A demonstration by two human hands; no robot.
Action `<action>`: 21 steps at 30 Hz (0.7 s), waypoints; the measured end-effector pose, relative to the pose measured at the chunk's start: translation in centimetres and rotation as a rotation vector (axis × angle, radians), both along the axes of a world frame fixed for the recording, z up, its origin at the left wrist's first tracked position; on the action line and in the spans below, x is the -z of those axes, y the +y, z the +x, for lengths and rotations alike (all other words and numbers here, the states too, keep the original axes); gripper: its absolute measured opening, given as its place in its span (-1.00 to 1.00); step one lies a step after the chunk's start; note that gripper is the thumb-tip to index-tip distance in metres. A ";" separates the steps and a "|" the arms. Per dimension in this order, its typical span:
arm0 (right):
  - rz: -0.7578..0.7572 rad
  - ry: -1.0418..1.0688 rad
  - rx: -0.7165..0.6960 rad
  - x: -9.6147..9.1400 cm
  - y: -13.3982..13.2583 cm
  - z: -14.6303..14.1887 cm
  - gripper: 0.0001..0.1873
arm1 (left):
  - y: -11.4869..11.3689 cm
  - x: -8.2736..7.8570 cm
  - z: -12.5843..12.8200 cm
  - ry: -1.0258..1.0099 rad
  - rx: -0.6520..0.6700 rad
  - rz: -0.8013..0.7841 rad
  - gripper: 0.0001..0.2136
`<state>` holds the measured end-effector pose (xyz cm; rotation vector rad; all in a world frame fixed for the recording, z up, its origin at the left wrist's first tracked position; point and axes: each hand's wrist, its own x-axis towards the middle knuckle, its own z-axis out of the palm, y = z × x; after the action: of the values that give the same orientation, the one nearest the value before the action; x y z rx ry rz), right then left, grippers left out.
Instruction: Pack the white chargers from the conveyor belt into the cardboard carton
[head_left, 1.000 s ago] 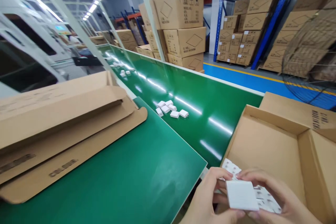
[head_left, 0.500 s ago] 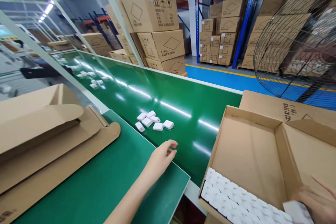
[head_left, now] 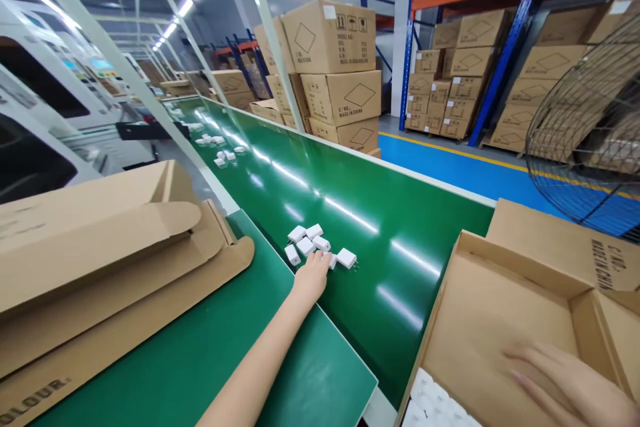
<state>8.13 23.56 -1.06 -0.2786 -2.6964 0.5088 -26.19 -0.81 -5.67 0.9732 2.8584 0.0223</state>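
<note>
Several white plug-in chargers [head_left: 305, 247] lie in a loose cluster on the green conveyor belt. My left hand [head_left: 313, 276] is at the near side of the cluster, its fingers curled over one charger [head_left: 333, 261] that is partly hidden by them. Another charger [head_left: 347, 257], metal pins showing, lies just right of that hand. Over the open cardboard box [head_left: 517, 280] my right hand [head_left: 565, 377] hangs blurred, fingers apart, with nothing visible in it. Packed white chargers [head_left: 435, 403] stand in rows along the near end of that box.
Folded cardboard boxes [head_left: 125, 247] lie on the green side table [head_left: 220, 340] at left. More chargers [head_left: 213, 140] sit farther up the belt. Stacked cartons [head_left: 340, 90] stand behind it. A wire fan [head_left: 590, 127] is at right, above a cardboard flap [head_left: 565, 240].
My left hand has reached forward onto a charger in the cluster. My right hand has come off the white charger at the packed rows and moved over the bare box floor. The view has shifted left.
</note>
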 end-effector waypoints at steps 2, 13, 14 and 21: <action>-0.095 -0.246 -0.094 -1.3 -0.7 -4.8 -0.78 | 0.1 0.5 -0.2 -0.013 -0.015 0.055 -0.53; -0.052 -0.381 0.022 5.0 -10.0 -26.4 -0.70 | -0.3 0.6 -0.9 0.055 -0.149 0.510 -0.78; -0.065 -0.372 0.033 5.5 -10.3 -27.2 -0.72 | -0.4 0.7 -1.2 0.065 -0.193 0.579 -0.77; -0.379 -0.324 -0.070 4.9 -9.6 -31.3 -0.78 | -1.2 0.6 -3.3 0.080 -0.464 1.040 -0.73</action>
<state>-23.14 13.94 -5.93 -0.3995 -2.9087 1.0833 -29.50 -2.04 -6.27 0.3234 2.9980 1.6384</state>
